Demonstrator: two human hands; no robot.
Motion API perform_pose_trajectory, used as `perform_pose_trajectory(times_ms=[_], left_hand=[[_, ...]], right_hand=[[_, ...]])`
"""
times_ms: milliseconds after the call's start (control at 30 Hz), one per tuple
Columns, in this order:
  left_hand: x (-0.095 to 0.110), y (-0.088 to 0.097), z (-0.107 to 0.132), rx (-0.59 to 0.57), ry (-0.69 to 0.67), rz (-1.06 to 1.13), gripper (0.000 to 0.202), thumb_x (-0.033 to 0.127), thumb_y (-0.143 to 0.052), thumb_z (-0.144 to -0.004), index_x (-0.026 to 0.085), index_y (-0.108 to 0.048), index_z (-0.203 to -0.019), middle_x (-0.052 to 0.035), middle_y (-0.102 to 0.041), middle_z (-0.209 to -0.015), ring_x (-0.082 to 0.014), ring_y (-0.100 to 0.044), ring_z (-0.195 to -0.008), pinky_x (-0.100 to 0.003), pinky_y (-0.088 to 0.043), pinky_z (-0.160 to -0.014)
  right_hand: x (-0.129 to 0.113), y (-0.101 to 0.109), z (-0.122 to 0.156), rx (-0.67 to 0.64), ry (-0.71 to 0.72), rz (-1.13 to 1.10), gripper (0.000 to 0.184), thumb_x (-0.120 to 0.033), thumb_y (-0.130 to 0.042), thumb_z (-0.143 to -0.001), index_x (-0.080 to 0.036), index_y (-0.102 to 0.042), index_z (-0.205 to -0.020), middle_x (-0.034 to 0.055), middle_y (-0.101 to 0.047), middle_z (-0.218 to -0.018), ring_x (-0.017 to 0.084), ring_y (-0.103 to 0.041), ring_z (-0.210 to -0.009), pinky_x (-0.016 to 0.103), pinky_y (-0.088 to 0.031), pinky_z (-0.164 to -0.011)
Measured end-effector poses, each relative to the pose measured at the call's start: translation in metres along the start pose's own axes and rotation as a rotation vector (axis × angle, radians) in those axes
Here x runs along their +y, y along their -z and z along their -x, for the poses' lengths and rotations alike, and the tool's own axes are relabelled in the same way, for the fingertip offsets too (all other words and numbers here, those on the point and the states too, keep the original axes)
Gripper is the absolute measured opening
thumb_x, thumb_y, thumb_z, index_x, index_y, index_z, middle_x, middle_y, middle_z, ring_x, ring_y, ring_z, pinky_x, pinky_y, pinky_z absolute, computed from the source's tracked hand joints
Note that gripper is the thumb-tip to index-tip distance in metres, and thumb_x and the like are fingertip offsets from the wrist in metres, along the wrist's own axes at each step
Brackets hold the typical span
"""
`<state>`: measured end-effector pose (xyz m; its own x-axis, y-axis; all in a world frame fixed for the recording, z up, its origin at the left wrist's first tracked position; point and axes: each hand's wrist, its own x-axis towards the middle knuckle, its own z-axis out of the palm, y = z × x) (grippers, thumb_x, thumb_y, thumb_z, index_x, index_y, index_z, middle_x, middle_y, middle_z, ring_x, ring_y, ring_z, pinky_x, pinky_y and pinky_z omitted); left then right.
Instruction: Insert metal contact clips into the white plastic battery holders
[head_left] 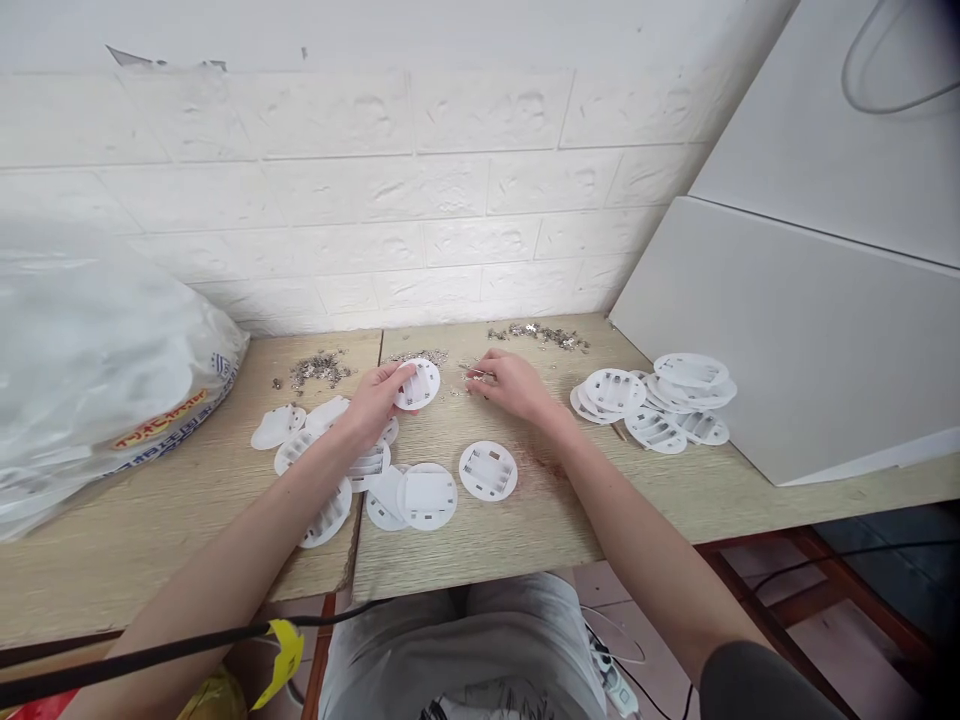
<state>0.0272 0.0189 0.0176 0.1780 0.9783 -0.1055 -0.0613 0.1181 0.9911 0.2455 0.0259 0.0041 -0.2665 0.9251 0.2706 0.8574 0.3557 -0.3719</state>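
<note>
The left hand (375,400) has its fingers clamped on the rim of a white disc (420,388), thumb on top, holding it tilted above the bench (540,550) with its slotted compartments facing up. To its right, the right hand (514,384) reaches low over the bench, thumb and forefinger close to each other; whether they pinch a small metal piece I cannot tell. A few loose metal bits lie around those fingertips.

Just beyond the held disc is a small heap of metal pieces (421,356); a darker heap (319,371) sits farther left, and a scattered one (540,334) lies on the far side near the wall (450,190).

Nearer, a single disc (488,471) lies flat between the forearms, with an overlapping group (429,497) just left of it. More discs (328,515) spread beneath and around the left forearm. To the right, past the right forearm, discs lie in overlapping piles (690,370) beside a white panel (810,340). A bulging plastic bag (90,370) fills the left end.
</note>
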Motion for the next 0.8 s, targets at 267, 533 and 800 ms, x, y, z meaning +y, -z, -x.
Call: perform_pose_trajectory(times_ms=[267, 533, 800], left_hand=[[-0.002, -0.002, 0.001, -0.036, -0.011, -0.044, 0.032, 0.047, -0.07, -0.068, 0.016, -0.063, -0.073, 0.0011, -0.053, -0.063, -0.0108, -0.047, -0.058, -0.023, -0.044, -0.05], [-0.002, -0.002, 0.001, -0.043, -0.008, -0.051, 0.034, 0.048, -0.07, -0.067, 0.016, -0.063, -0.072, 0.0008, -0.054, -0.063, -0.0106, -0.047, -0.057, -0.023, -0.044, -0.05], [-0.004, -0.001, -0.001, -0.04, -0.032, -0.055, 0.033, 0.047, -0.068, -0.069, 0.015, -0.062, -0.071, -0.0013, -0.057, -0.067, -0.011, -0.049, -0.059, -0.023, -0.044, -0.049]], right_hand=[[-0.006, -0.006, 0.002, -0.062, 0.015, 0.069, 0.019, -0.028, -0.055, -0.088, -0.02, -0.072, -0.09, 0.005, -0.061, -0.095, 0.015, -0.056, -0.078, 0.025, -0.035, -0.065], [-0.007, -0.008, 0.001, -0.073, -0.015, 0.048, 0.017, -0.026, -0.053, -0.088, -0.019, -0.068, -0.089, 0.0053, -0.061, -0.093, 0.015, -0.056, -0.076, 0.025, -0.033, -0.062], [-0.03, -0.021, 0.005, 0.012, 0.132, 0.087, 0.026, -0.035, -0.048, -0.094, -0.02, -0.068, -0.093, 0.0053, -0.06, -0.092, 0.015, -0.054, -0.08, 0.025, -0.032, -0.062]])
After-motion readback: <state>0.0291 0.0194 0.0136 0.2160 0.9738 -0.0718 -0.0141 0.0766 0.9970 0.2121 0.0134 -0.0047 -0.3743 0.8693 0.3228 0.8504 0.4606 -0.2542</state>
